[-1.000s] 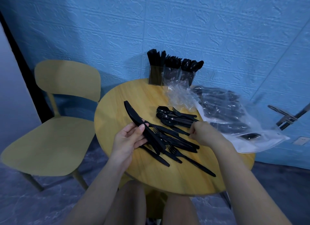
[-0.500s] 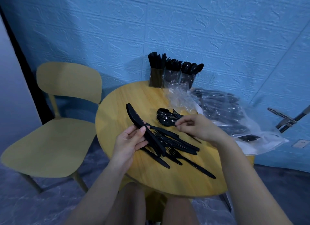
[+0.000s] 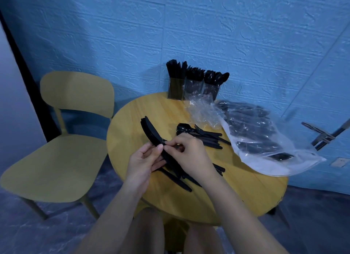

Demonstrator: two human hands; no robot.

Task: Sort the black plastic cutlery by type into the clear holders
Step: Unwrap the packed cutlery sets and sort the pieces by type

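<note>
My left hand [image 3: 144,159] grips a stack of black plastic knives [image 3: 151,132] whose blades point up and to the left over the round wooden table [image 3: 130,125]. My right hand [image 3: 189,155] pinches a black piece at the top of that stack, right against my left thumb; which type it is I cannot tell. Loose black spoons and forks [image 3: 198,135] lie just beyond my hands. More black cutlery [image 3: 176,180] lies on the table under my hands. Three clear holders [image 3: 193,87] stand at the table's far edge, holding knives, forks and spoons from left to right.
A clear plastic bag [image 3: 265,140] with more black cutlery sprawls over the table's right side. A yellow chair [image 3: 62,159] stands left of the table. The blue wall rises right behind the holders. My knees show under the table's near edge.
My right hand left the spoon and fork pile, swung left and met my left hand at the knife stack. The left hand kept holding the knives nearly still.
</note>
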